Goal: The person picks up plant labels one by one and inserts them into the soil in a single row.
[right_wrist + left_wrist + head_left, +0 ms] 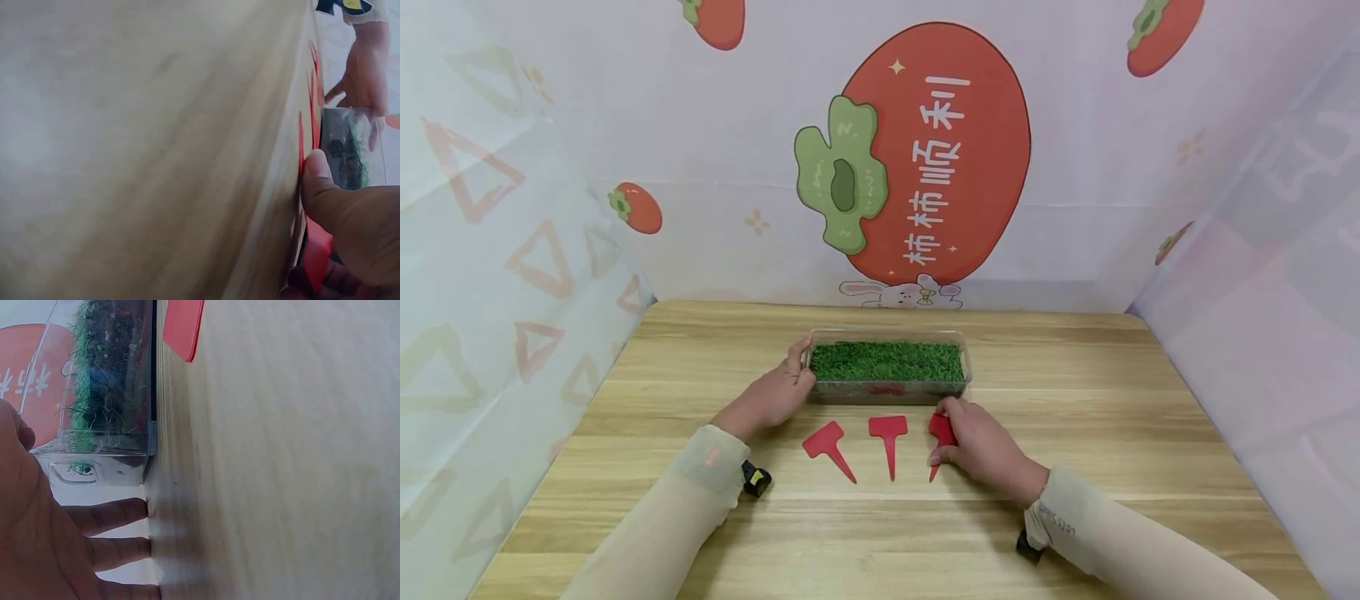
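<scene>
A clear plastic box (850,392) holds a strip of green artificial grass (887,361). At its left end is my left hand (778,390), one digit at the rim in the left wrist view, the other fingers (109,515) straight, tips at the tabletop. Three red T-shaped plant labels lie in front of the box: one tilted at left (825,440), one upright in the middle (889,428), one at right (942,429). My right hand (988,442) grips the right label by its edges, thumb (319,172) near the stem, fingers at the wide head, partly covering it.
The wood-grain table (880,542) reaches back to a wall covering (715,242) printed with persimmons. Similar sheets hang at the left and right sides. Dark wrist straps (756,479) sit at both sleeves. A red patch (887,389) shows on the box's front.
</scene>
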A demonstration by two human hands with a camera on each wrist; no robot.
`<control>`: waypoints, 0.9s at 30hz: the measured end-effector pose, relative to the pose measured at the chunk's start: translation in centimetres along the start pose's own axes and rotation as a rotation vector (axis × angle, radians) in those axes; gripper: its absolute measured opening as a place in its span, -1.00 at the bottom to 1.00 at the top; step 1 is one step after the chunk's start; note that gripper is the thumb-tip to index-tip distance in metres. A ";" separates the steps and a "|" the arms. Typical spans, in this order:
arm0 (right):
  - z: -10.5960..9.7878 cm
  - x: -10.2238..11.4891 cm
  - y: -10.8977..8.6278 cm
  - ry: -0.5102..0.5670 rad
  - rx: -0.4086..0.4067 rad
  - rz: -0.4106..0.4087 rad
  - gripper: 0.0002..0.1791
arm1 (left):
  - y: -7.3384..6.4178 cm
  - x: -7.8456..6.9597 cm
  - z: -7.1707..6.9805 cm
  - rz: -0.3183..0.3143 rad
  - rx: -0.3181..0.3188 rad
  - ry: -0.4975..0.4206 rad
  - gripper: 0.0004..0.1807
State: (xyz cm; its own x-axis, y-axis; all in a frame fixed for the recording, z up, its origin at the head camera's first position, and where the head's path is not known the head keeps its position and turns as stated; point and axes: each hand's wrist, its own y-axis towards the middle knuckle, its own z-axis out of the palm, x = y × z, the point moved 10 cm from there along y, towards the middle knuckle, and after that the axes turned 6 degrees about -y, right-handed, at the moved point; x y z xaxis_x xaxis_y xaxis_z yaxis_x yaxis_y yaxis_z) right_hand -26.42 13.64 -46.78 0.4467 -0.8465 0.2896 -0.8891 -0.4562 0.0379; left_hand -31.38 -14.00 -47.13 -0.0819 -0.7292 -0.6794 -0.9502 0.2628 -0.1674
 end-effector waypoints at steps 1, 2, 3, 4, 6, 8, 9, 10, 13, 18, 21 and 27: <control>0.0 0.2 0.0 0.000 0.002 -0.013 -0.21 | 0.0 0.0 0.0 -0.002 0.003 -0.001 -0.29; -0.1 0.4 -0.1 -0.004 -0.002 -0.030 -0.19 | -0.1 0.0 0.0 -0.002 0.004 -0.003 -0.29; -0.2 0.6 -0.2 -0.018 -0.007 -0.048 -0.18 | -0.1 -0.1 0.0 -0.004 0.006 -0.004 -0.29; -0.3 0.9 -0.2 -0.041 -0.016 -0.065 -0.16 | -0.2 -0.1 0.0 -0.007 0.005 -0.006 -0.29; -0.6 1.2 -0.3 -0.096 -0.035 -0.091 -0.18 | -0.2 -0.1 0.0 -0.005 0.007 -0.011 -0.29; -0.8 1.5 -0.4 -0.136 -0.050 -0.110 -0.23 | -0.3 -0.1 0.1 -0.004 0.009 -0.013 -0.29; -1.0 1.6 -0.5 -0.153 -0.058 -0.118 -0.26 | -0.3 -0.1 0.1 -0.003 0.009 -0.014 -0.29; -1.1 1.7 -0.5 -0.160 -0.066 -0.123 -0.30 | -0.3 -0.1 0.1 -0.001 0.009 -0.015 -0.29; -1.9 2.1 -0.8 -0.131 -0.098 -0.146 -0.43 | -0.3 -0.2 0.1 0.007 0.008 -0.018 -0.29; -3.6 2.9 -1.1 -0.115 -0.168 -0.207 -0.65 | -0.2 -0.4 0.1 0.018 0.009 -0.023 -0.29; -4.4 3.3 -1.3 -0.136 -0.196 -0.241 -0.69 | -0.3 -0.3 0.1 0.013 0.009 -0.022 -0.29; -5.6 3.9 -1.4 -0.115 -0.212 -0.265 -0.60 | -0.3 -0.2 0.0 -0.001 0.004 -0.013 -0.29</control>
State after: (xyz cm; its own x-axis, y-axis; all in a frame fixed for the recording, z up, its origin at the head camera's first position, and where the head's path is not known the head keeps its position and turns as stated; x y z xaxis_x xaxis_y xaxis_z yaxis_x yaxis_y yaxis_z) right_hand -23.99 12.57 -40.35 0.6623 -0.7372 0.1339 -0.7363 -0.6073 0.2986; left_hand -31.06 -13.92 -46.90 -0.0770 -0.7213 -0.6884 -0.9492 0.2643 -0.1707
